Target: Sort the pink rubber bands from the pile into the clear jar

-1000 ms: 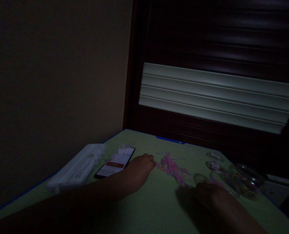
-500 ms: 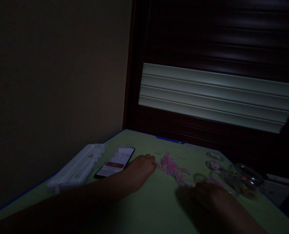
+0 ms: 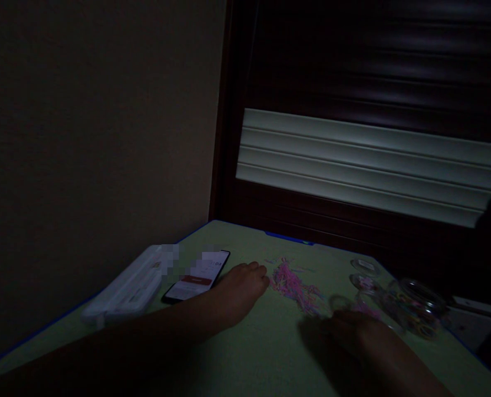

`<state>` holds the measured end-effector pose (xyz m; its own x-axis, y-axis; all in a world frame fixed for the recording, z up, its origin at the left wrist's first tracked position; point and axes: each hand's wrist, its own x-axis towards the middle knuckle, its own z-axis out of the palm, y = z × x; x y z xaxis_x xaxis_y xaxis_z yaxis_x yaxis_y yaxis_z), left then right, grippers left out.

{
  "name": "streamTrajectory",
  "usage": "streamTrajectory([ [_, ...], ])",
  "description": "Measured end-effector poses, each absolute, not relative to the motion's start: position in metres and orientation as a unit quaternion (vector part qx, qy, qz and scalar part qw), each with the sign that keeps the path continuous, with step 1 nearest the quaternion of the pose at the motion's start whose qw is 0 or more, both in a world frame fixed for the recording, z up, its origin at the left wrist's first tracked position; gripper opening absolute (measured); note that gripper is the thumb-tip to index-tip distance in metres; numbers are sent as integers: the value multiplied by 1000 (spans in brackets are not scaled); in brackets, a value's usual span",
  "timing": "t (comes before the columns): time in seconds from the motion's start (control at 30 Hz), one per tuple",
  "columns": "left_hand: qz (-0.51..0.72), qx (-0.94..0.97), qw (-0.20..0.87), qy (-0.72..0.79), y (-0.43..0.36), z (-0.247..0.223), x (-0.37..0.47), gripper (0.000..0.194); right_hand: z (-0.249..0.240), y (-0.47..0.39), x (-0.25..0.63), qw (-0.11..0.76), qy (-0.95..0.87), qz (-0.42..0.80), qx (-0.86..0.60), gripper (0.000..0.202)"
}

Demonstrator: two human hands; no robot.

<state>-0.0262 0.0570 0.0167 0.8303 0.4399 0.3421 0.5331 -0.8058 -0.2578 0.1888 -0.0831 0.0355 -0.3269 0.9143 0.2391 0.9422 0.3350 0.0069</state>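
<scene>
A loose pile of thin, mostly pink elastic bands [image 3: 293, 284] lies on the pale green table [image 3: 262, 353]. At the pile's left edge rests my left hand [image 3: 245, 286], its fingers bent and close together, tips hidden. My right hand [image 3: 355, 333] is in shadow nearer to me, just right of the pile's near end. Its fingers look curled inward, and anything between them is too dark to make out. Beyond that hand, a clear container [image 3: 369, 309] shows pink bands. Beside it stands an open clear jar [image 3: 421, 309] of larger multicoloured bands.
A phone [image 3: 196, 280] with a lit screen lies left of my left hand, partly behind the forearm. Farther left is a long white case [image 3: 125, 286]. Two round clear pieces, one a lid [image 3: 365, 267], lie near the right edge. A dark panelled surface [image 3: 353, 209] rises behind the table.
My left hand has shifted very slightly right, towards the pile. My right hand stays almost where it was. The view has moved a little.
</scene>
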Motion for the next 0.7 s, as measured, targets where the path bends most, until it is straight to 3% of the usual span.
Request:
streamTrajectory([
  [0.23,-151,-946,157,-239,54,18,-25,17,35,-85,186,96,-808,-70,-577,17],
  [0.7,-198,-948,7,-249,53,18,-26,22,34,-84,186,95,-804,-70,-583,18],
])
